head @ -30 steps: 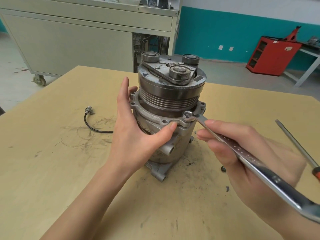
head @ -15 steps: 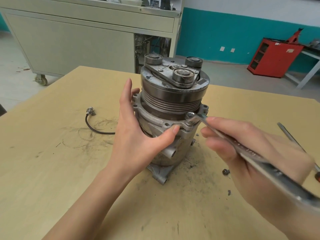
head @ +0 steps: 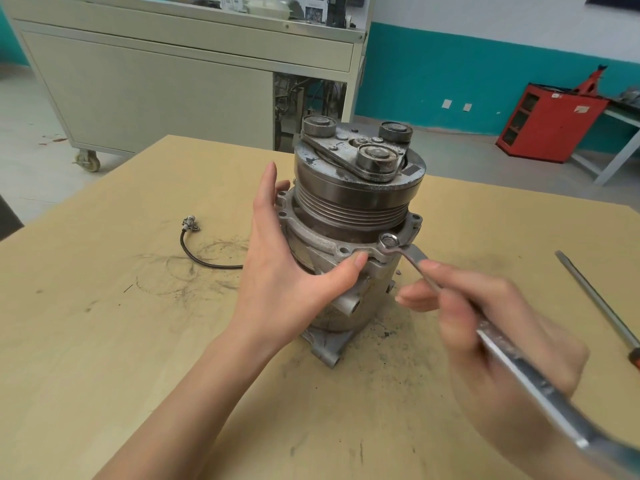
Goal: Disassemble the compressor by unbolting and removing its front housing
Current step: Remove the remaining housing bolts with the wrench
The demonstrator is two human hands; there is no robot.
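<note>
The compressor stands upright, pulley end up with 3 round bosses on its top plate, near the middle of the tan worktop, somewhat toward the far edge. The left hand wraps round its left side: the fingers reach up behind the flange of the front housing and the thumb presses on the flange's near edge. The right hand is clamped on the shank of a steel wrench, whose ring end sits over 1 bolt on the flange's right front corner. Dark grime is scattered on the worktop around the compressor's base. A thin black cable with a small connector lies to its left, and a long screwdriver lies near the right edge. Beyond the far edge stand a beige cabinet on casters and a red rack.
</note>
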